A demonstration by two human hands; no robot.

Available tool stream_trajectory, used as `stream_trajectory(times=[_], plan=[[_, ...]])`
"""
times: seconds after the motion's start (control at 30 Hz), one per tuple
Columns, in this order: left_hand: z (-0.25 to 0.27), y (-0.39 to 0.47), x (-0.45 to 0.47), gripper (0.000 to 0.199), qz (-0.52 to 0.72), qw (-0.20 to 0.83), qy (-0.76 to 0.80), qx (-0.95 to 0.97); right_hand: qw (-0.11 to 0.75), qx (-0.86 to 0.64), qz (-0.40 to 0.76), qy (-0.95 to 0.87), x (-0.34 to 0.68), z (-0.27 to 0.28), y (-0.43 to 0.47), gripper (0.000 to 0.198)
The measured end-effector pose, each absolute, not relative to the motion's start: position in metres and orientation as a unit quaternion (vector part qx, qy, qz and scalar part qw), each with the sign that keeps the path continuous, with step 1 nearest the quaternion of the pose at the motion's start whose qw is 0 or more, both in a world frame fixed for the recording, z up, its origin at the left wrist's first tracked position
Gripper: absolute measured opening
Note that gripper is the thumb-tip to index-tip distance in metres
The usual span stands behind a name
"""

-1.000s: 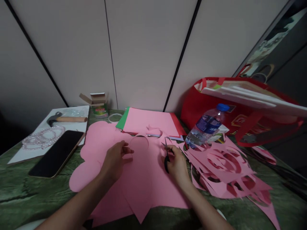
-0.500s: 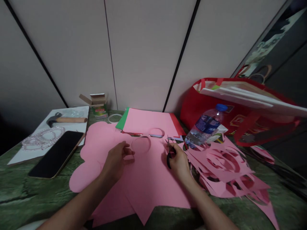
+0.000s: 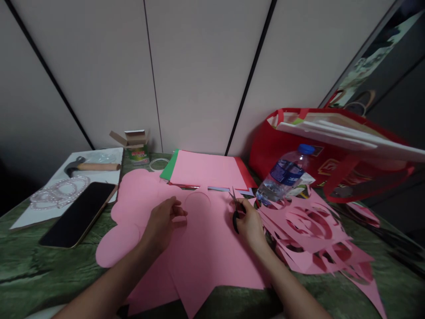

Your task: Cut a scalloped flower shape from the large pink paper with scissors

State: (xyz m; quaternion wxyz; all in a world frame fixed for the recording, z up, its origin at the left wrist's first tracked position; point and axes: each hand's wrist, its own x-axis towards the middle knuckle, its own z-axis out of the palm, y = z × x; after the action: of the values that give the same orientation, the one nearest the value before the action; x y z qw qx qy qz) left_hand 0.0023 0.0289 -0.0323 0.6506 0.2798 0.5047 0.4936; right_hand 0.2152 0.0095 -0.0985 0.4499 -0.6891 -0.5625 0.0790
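My right hand holds a pair of scissors by the black handles, with the blades pointing up and away over the pink paper. My left hand is closed, its fingers curled at the left part of a pink sheet of paper; the exact grip is partly hidden. A round outline shows on the far part of this sheet, between the hands. Rounded pink cutouts lie beside my left forearm. A heap of pink paper scraps lies to the right of my right hand.
A stack of coloured paper lies by the wall. At right a water bottle leans against a red bag. At left are a phone, a hammer, bead strings and a small open box.
The pink sheet has shifted, its front corner moving left and nearer. The raised loops of paper at its far edge no longer stand up. Both hands have barely moved.
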Motion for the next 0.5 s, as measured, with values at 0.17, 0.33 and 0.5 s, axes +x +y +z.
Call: stream_trajectory(times=[0.17, 0.33, 0.5], plan=[[-0.0326, 0.0277, 0.0019, 0.014, 0.495, 0.648, 0.505, 0.283, 0.448, -0.686, 0.104, -0.564, 0.2147, -0.0984, 0.0097, 0.026], [-0.0332, 0.0282, 0.0013, 0.015, 0.497, 0.649, 0.503, 0.280, 0.450, -0.680, 0.110, -0.568, 0.2129, -0.0954, 0.0071, 0.028], [-0.0324, 0.0286, 0.0032, 0.015, 0.495, 0.653, 0.503, 0.276, 0.464, -0.673, 0.113, -0.565, 0.2087, -0.0927, 0.0055, 0.025]])
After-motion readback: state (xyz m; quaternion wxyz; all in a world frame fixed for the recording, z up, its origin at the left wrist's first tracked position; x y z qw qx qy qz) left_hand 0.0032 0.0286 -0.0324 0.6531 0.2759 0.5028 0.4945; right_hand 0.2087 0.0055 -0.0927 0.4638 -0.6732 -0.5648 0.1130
